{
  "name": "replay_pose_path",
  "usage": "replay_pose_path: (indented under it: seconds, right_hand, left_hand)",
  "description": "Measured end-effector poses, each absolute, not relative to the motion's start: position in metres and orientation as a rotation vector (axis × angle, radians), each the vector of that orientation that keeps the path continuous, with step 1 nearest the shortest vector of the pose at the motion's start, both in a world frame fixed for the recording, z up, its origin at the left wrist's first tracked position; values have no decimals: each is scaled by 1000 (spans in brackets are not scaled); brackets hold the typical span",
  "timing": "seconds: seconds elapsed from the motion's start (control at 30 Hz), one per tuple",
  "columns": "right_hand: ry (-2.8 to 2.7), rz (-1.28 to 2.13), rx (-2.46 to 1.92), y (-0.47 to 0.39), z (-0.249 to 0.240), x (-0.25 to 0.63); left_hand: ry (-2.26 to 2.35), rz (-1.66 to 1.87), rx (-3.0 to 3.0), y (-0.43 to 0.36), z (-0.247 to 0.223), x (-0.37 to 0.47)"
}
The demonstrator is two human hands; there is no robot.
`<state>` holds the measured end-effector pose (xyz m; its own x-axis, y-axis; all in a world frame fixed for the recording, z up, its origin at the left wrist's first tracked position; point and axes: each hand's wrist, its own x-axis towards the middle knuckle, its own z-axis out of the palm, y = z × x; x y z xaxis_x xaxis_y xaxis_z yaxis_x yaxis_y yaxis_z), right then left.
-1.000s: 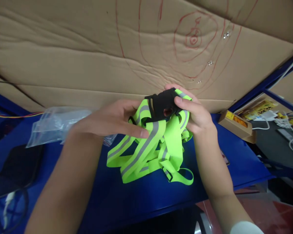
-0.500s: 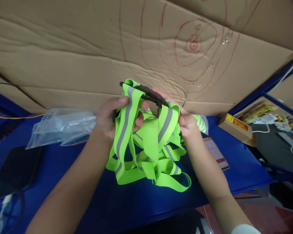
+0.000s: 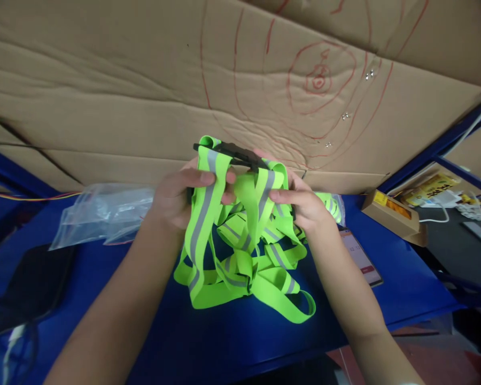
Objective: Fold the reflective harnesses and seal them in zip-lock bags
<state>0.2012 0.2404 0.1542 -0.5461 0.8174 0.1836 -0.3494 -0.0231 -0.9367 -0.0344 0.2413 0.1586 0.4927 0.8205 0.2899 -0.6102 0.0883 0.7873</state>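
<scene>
Between my hands is a neon-green reflective vest [image 3: 202,224] made of elastic straps with grey stripes. A black plastic buckle piece [image 3: 240,154] runs across its top. My left hand [image 3: 176,195] grips the left straps, thumb in front and fingertips showing behind. My right hand [image 3: 300,200] pinches the right strap below the buckle, with its thumb side over the front. The lower straps hang in loose loops over the blue table [image 3: 224,342]; whether they touch it I cannot tell.
Clear plastic bags [image 3: 104,211] lie at the left, near a dark flat device [image 3: 30,283]. On the right are a phone [image 3: 361,256], a bagged green strap bundle [image 3: 332,206] and an open small carton [image 3: 393,216]. A cardboard wall [image 3: 124,96] with red drawn rings stands behind.
My right thumb and fingers have shifted left onto the front of the right strap. The straps hang slightly lower and more spread. The view has tilted a little.
</scene>
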Motion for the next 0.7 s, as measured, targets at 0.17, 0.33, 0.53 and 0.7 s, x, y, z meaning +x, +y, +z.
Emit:
replay_pose_path:
  seconds: [0.17,0.33,0.53,0.7]
  right_hand:
    - [-1349,1560,-584,241,160,204]
    - [-1360,1663,-471,242,158,214]
    - [-1438,1811,-415,250,144,219]
    - [-1386,1756,-475,246,145,198]
  left_hand:
    - [550,1071,1193,237,166,-38]
    - [557,1081,1169,232,171,-32]
    - [342,937,1089,237,166,-34]
    - [379,929,1037,241,162,-32]
